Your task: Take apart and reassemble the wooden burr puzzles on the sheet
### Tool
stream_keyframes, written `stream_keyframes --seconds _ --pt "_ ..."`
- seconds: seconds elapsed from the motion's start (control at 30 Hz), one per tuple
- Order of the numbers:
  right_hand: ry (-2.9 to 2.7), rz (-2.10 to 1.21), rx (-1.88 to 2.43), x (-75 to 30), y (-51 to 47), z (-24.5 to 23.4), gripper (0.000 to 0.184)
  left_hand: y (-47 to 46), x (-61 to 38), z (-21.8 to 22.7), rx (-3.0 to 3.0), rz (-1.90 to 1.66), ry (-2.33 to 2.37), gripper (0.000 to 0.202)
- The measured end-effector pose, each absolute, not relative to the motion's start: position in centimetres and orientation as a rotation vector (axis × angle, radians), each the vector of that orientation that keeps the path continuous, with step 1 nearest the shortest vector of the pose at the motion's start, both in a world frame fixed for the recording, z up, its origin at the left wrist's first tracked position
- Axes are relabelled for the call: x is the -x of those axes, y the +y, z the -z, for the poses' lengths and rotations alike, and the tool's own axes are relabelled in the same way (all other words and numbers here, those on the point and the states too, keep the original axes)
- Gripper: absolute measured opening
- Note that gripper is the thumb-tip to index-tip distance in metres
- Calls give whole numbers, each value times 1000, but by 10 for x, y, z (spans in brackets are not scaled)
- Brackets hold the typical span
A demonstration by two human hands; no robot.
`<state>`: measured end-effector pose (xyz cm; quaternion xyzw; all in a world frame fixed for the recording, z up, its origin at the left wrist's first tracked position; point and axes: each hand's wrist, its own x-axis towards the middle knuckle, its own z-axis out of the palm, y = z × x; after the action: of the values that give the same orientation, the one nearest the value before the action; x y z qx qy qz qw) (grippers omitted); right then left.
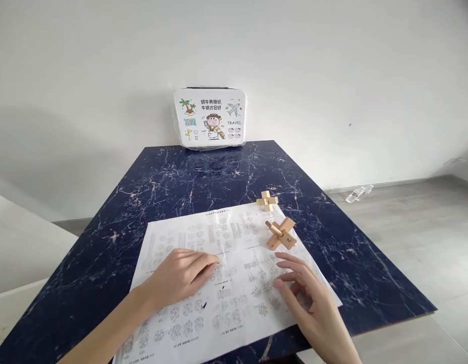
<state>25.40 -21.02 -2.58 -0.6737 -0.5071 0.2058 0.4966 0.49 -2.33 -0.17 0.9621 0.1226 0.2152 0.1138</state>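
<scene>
A printed instruction sheet (226, 283) with rows of small line drawings lies on the table. On it rests my left hand (186, 273), palm down, fingers stretched to the right and close together, with nothing visible in it. My right hand (308, 298) hovers over or touches the sheet's right part; its fingers are curved and apart, holding nothing. Just beyond its fingertips stands a wooden interlocking puzzle (282, 234) of crossed bars, one marked with a 2 and a rod sticking out. Farther back, at the sheet's top right corner, sits a smaller wooden burr puzzle (267, 201).
The blue marble-patterned table (173, 177) reaches back to a white wall. Against that wall stands a white case (211, 119) with cartoon prints, in clear plastic. A clear plastic bottle (358, 193) lies on the floor at the right.
</scene>
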Motion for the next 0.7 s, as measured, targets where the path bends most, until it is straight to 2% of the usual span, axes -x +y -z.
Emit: stream_keyframes --seconds 0.23,0.7 --pt "-1163 -534 1593 -256 -210 30 28 -19 -6 -1 -2814 -635 392 18" --pt "-1316 -587 1647 -256 -213 24 22 -12 -5 -7 -2869 -691 462 17"
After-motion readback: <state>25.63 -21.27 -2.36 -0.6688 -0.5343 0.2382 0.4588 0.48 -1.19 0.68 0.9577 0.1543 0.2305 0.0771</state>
